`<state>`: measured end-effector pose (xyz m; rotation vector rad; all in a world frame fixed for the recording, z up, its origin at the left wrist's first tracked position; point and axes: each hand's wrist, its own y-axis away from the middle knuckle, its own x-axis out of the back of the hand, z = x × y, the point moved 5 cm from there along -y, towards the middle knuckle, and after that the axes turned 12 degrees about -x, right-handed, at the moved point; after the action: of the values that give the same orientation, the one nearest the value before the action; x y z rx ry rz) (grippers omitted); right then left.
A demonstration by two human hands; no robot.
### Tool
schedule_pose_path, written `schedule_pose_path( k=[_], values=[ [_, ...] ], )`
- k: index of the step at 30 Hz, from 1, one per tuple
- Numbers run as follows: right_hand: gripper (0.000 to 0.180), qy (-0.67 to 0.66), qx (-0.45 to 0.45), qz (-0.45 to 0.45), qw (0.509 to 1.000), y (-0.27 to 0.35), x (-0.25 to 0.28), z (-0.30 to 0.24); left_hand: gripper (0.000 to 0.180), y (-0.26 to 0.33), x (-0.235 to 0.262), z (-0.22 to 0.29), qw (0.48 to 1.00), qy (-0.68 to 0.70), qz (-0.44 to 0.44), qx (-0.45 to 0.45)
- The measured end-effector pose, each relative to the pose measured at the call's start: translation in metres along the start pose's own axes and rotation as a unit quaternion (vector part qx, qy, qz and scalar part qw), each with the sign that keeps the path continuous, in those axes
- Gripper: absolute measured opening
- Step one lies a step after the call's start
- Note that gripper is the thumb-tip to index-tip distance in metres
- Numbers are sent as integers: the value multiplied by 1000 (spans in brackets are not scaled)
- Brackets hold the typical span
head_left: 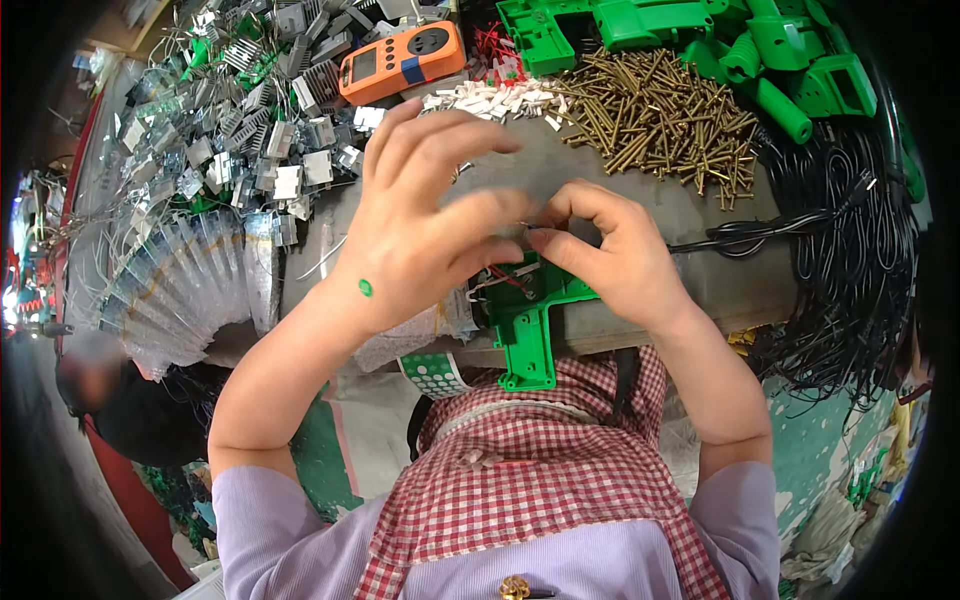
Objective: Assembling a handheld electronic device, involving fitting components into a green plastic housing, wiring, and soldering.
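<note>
A green plastic tool housing half (526, 345) lies at the near edge of the table in front of me, with red wires and small parts inside its upper end. Just above it, my right hand (625, 255) pinches a thin wire end between thumb and forefinger. A black cord (690, 246) emerges from behind that hand and runs right. My left hand (405, 225), a green sticker on its wrist, hovers left of the right fingertips. Its fingers are spread and partly blurred, and I see nothing held in them.
Brass-coloured screws (660, 115) are heaped at the back, beside small white pieces (495, 100) and an orange meter (402, 62). Metal-finned parts with wires (240, 130) and fanned bubble-wrap pouches (190, 280) cover the left. More green housings (780, 45) and bundled black cords (850, 270) occupy the right.
</note>
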<state>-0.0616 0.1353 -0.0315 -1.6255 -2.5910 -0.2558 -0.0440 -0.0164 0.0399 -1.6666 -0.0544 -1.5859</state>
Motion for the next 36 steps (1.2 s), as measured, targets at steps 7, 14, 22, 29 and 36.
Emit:
schedule_pose_path(
  k=[7,14,22,29,36],
  values=[
    [12,331,262,176,889,18,-8,-31,5,24,-29,-17,870,379,-50,311],
    [12,-54,-59,-69,994,-1,-5,4,19,4,-10,4,994,38,-13,-103],
    [16,320,232,163,904,11,-8,-19,17,14,-46,-34,865,393,-130,283],
    [13,273,197,122,934,7,-11,-16,14,5,-69,-111,977,-92,-38,187],
    [13,206,122,62,969,1,-3,-5,15,16,-58,-102,993,-43,-1,111]
  ],
)
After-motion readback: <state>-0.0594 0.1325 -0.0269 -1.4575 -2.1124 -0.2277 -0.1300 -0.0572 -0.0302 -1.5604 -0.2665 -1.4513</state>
